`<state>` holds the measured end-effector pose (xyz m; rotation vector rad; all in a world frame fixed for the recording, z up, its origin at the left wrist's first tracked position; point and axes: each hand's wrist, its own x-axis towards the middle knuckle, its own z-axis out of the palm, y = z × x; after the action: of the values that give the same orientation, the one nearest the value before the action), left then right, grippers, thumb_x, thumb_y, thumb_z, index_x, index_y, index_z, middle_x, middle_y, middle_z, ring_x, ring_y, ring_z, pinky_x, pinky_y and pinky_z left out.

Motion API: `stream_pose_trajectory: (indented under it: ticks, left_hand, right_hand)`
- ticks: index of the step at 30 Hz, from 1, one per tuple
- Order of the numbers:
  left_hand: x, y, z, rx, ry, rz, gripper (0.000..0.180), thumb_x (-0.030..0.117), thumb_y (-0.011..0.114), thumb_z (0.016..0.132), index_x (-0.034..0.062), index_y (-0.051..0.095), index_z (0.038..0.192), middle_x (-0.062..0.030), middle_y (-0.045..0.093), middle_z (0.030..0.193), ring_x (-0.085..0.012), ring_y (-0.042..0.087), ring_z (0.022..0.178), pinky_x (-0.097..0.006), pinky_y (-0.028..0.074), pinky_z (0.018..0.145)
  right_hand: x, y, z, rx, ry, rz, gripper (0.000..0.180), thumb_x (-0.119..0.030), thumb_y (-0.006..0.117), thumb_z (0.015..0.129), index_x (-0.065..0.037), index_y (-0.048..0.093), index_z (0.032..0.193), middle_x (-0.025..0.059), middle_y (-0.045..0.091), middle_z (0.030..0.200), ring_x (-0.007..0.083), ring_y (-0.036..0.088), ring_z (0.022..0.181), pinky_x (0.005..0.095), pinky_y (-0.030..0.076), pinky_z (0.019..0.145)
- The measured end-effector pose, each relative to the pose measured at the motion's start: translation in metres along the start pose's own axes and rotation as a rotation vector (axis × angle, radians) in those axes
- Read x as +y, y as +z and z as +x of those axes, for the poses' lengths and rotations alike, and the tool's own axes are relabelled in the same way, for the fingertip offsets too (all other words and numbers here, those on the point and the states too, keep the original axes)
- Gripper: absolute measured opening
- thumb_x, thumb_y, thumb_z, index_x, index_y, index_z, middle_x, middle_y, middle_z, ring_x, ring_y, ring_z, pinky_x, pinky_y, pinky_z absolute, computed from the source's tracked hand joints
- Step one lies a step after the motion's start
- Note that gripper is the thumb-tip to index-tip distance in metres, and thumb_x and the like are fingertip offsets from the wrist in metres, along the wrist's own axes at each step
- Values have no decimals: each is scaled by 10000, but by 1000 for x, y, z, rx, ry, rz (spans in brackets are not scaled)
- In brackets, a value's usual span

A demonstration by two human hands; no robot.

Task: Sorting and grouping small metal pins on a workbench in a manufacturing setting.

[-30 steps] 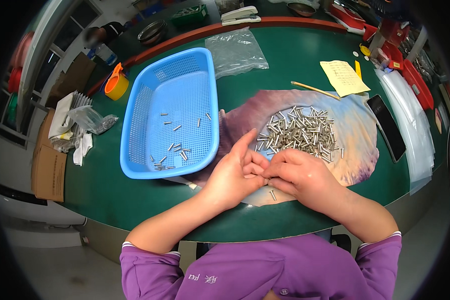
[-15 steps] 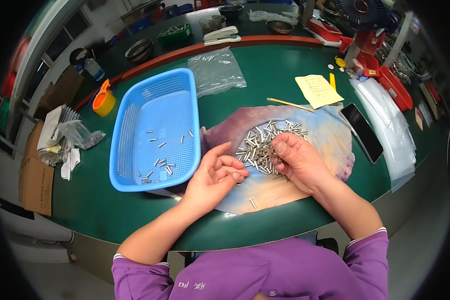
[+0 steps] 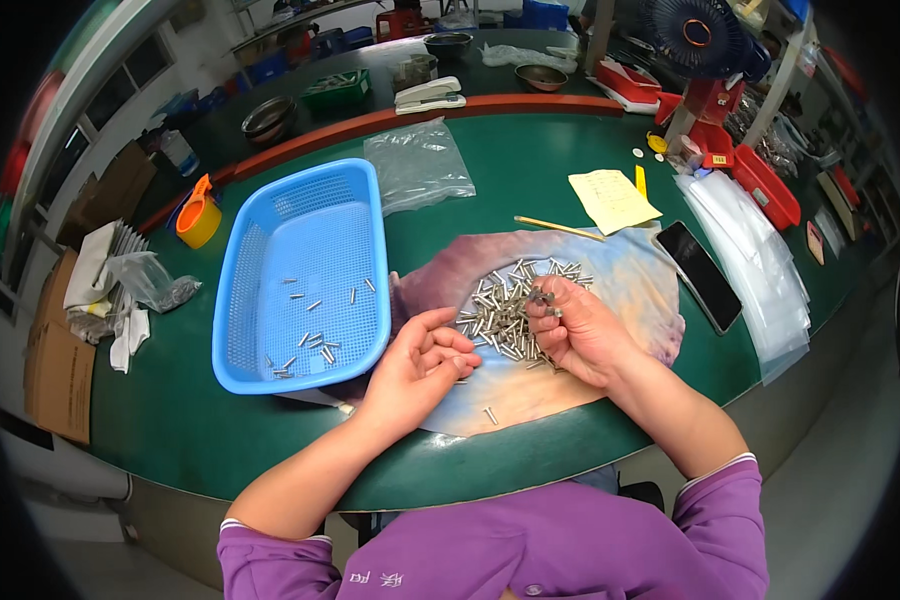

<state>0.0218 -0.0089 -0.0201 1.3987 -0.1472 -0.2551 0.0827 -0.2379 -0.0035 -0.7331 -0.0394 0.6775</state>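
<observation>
A pile of short silvery rivets (image 3: 500, 318), pins with small flat heads, lies on a tie-dyed cloth (image 3: 560, 390) in pink, blue and tan. Over the pile's right side, my right hand (image 3: 582, 330) pinches a few rivets between thumb and fingers. At the left edge of the pile rests my left hand (image 3: 420, 365), palm turned inward, its fingers loosely curled and slightly apart, with nothing visible in them. Beside it stands a blue plastic basket (image 3: 378, 290) with several rivets scattered on its mesh bottom. One loose rivet (image 3: 490, 415) lies near the cloth's front.
Beyond the cloth are a pencil-like stick (image 3: 560, 228), a yellow paper (image 3: 615, 200) and a clear plastic bag (image 3: 420, 165). A black phone (image 3: 700, 275) and plastic sheets (image 3: 755, 280) lie at the right. Left of the basket sits an orange cup (image 3: 199, 218).
The whole view has shifted slightly. My right hand has turned so that the rivets between its fingertips now show. My left hand's fingers have curled in a little.
</observation>
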Motion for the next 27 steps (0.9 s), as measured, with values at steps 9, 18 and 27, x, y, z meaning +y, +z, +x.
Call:
stream_pose_trajectory:
  ticks: [9, 18, 27]
  left_hand:
    - [-11, 3, -2, 11, 114, 88, 473, -66, 573, 908, -25, 424, 1354, -128, 577, 1122, -196, 632, 1063, -305, 530, 904]
    - [6, -2, -6, 89, 475, 793, 311, -48, 601, 871, 2, 576, 1176, -105, 610, 1007, -191, 636, 906, -302, 525, 789]
    - [23, -1, -14, -37, 346, 1084, 129, 69, 729, 800, 19, 624, 855, -88, 553, 843, -245, 578, 769, -350, 487, 687]
  right_hand:
    - [-8, 90, 68, -13, -115, -637, 290, -261, 628, 986, 1, 602, 1108, 6, 621, 881, 40, 555, 708, 211, 532, 636]
    - [-35, 108, 82, -155, -806, -1679, 207, -138, 722, 836, -47, 716, 1022, 110, 704, 901, 217, 695, 836, 344, 556, 774]
    - [-46, 8, -4, 60, -463, -1557, 130, -57, 756, 789, -23, 712, 906, 59, 656, 805, 163, 635, 739, 290, 515, 688]
